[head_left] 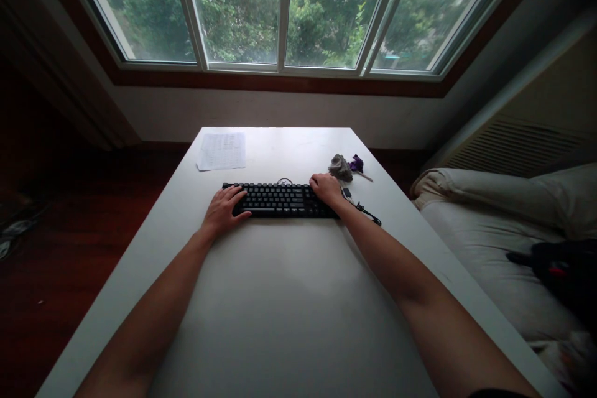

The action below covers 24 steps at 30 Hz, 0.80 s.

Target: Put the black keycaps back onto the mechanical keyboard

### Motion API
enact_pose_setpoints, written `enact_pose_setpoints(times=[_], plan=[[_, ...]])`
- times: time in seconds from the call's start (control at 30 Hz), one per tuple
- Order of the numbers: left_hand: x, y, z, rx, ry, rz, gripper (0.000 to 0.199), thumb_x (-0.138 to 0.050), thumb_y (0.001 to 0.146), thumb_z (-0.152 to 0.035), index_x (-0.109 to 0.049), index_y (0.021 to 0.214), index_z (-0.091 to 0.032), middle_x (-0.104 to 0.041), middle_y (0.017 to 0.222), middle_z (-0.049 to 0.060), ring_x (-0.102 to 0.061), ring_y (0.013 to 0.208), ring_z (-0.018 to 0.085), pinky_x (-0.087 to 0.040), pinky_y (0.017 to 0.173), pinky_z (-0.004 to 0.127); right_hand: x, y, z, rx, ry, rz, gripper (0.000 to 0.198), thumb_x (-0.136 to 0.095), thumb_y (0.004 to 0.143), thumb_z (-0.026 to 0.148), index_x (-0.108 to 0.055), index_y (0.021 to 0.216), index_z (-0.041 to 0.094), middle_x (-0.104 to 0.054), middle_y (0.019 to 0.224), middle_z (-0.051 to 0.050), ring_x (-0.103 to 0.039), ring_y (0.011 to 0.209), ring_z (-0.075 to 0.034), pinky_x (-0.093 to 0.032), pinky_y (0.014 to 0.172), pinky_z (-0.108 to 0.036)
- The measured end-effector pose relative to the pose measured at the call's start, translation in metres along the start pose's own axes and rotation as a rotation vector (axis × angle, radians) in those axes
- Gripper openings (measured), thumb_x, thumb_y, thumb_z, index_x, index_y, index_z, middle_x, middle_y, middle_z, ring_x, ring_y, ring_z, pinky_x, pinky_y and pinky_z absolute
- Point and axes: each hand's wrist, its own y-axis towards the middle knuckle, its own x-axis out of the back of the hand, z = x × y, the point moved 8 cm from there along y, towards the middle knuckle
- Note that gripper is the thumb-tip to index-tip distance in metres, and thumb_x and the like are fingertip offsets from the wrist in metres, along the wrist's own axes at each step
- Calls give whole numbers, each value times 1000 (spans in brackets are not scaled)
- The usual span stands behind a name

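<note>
A black keyboard (280, 199) lies lengthwise across the white table, its keys facing up. My left hand (224, 208) rests over its left end, with fingers stretched forward onto the keys and the thumb spread along the front edge. At the other end, my right hand (326, 188) is closed over the back right part of the keyboard, fingers curled and their tips hidden. A black cable (368, 214) with a plug (346, 193) lies just right of my right wrist. Behind that hand sits a crumpled grey cloth (340, 168).
A purple bundle (356, 163) with a thin stick (366, 176) lies near the right edge of the white table (280, 298). Printed paper (222, 150) is at the back left. A window (280, 18) is ahead; a pale sofa (480, 236) holding a dark item (564, 273) stands right.
</note>
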Motion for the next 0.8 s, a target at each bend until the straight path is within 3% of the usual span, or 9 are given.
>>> enact_pose_setpoints(times=[0.47,0.8], plan=[[2,0,-1,-15,16,-3,66,-61,90,-62,-52,147,-28,-48,156,9,-38,147,33,-25,124,55,-3,5,2,30,-27,32,45,-33,108,41,-72,100,19,-74,108,-13,-62,102,-25,-40,88,-32],[2,0,0,-12,9,-16,66,-62,90,-62,-53,147,-28,-49,156,8,-39,146,33,-25,124,57,2,-13,6,158,-11,-66,36,-37,107,36,-69,103,20,-73,106,-10,-59,102,-24,-37,93,-33]])
